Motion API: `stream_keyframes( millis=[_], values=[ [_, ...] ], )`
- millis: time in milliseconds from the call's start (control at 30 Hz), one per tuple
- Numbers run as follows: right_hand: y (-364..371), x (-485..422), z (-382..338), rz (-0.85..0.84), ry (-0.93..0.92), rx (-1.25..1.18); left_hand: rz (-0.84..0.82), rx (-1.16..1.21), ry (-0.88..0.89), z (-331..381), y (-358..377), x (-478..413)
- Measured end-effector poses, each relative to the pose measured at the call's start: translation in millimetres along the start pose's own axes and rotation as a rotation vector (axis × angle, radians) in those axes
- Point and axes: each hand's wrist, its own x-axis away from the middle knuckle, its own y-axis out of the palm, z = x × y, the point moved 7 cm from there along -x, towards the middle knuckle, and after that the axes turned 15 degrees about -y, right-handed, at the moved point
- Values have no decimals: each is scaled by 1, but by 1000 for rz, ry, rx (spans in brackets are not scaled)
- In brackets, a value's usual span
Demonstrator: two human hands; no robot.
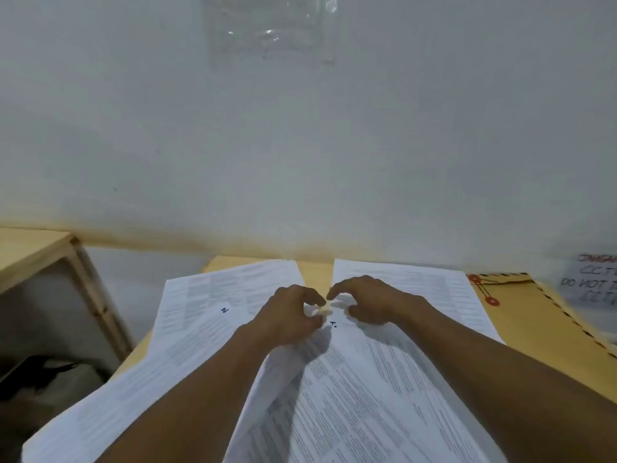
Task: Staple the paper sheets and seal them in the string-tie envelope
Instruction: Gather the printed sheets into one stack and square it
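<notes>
The left hand [287, 315] and right hand [367, 304] are curled over the paper sheets [384, 379], fingertips nearly meeting. Whether either pinches paper cannot be told. The sheets' long axes run away from the person. The string-tie envelope [521, 322] lies rightward, nearer the right hand.

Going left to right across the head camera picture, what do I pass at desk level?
From the left: wooden cabinet → left paper sheet → left hand → right hand → string-tie envelope → handwritten sign.
</notes>
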Motion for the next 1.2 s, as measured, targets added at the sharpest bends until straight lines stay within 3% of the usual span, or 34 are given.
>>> stream_keyframes(
  millis=[167,367,800,1033,1200],
  values=[
    [16,-14,21,-17,7,-68,-11,-41,-27,-9,16,-25],
    [7,-21,26,19,-55,42,7,41,-42,-12,23,-32],
    [-7,-24,34,83,-70,96,38,-57,-55,5,19,-24],
    [-71,-16,26,406,-180,475,75,148,-14,22,3,-27],
    [-154,5,-13,611,-244,548,145,286,52,67,-40,-30]
  ],
)
